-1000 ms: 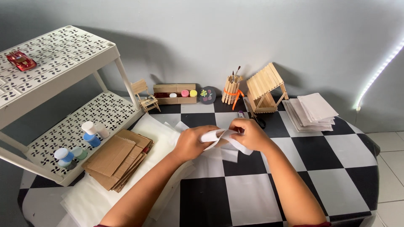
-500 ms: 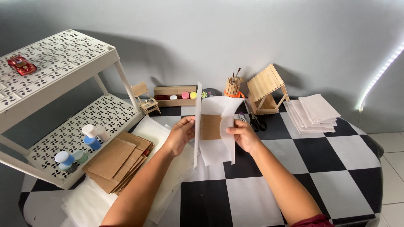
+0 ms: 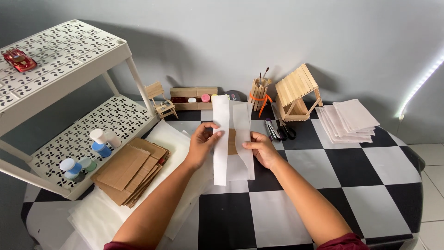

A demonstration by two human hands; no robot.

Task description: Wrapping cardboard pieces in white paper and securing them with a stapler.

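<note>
Both hands, left hand and right hand, pinch an upright folded white paper sheet between them.

Left hand and right hand gripping a white paper sheet folded around a brown cardboard piece, raised above the checkered tabletop; cardboard stack toward the left edge, beside paint jars on a white rack; stick house and scissors near the far edge; white sheets at the far right corner.
</note>
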